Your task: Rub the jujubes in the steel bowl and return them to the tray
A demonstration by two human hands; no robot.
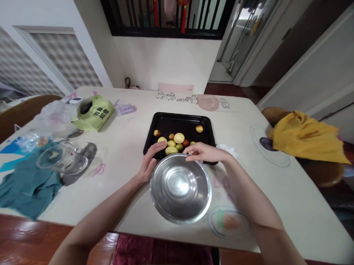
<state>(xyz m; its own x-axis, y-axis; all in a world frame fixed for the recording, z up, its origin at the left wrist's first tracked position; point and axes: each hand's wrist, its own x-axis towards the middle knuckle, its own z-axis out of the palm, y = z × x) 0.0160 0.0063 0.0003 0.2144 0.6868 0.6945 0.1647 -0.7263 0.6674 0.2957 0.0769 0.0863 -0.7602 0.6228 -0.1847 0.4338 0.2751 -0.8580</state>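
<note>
A black baking tray [177,124] lies on the table, holding several yellow-green and reddish-brown fruits [179,138] that look like jujubes. In front of it stands a shiny metal bowl [181,188] with nothing in it, its far rim overlapping the tray's near edge. My left hand [152,159] is open, its fingers stretched along the fruits at the tray's near left side and its heel beside the bowl. Over the bowl's far right rim is my right hand [202,153], fingers apart and slightly bent, tips close to the fruits. I see nothing held in either hand.
At left are a clear plastic jug [64,160], a teal cloth [28,184], a green paper bag [96,114] and a crumpled plastic bag [57,118]. White tissue [227,150] lies right of the tray. A yellow cloth [307,135] hangs over a chair at right.
</note>
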